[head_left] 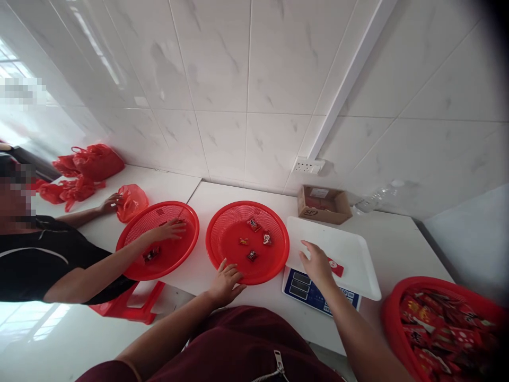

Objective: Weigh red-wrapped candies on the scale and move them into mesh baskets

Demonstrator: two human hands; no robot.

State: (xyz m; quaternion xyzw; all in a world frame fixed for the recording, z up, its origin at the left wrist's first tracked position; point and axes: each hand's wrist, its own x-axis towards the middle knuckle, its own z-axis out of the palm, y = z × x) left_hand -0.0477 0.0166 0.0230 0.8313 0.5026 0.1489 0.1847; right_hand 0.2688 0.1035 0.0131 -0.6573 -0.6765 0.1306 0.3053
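Observation:
My left hand [226, 282] rests at the near rim of the middle red basket [214, 233], fingers spread and holding nothing I can see. Inside that basket lie several small wrapped snacks, among them a dark red packet [252, 255] and a small gold piece [244, 241]. Above the white tray of the scale [345, 244] is my right hand [317, 262], open, thumb and fingers apart. A red packet [336, 267] lies on the tray just right of that hand, partly hidden by it. The scale's blue display panel [302, 286] shows below the tray.
A co-worker's hand [169, 231] reaches over the left red basket [191, 239]; their other hand touches a red plastic bag [133, 201]. More red bags [97, 162] stand behind. A cardboard box [324, 204], a plastic bottle [377, 199] and a filled red basket [392, 297] are to the right.

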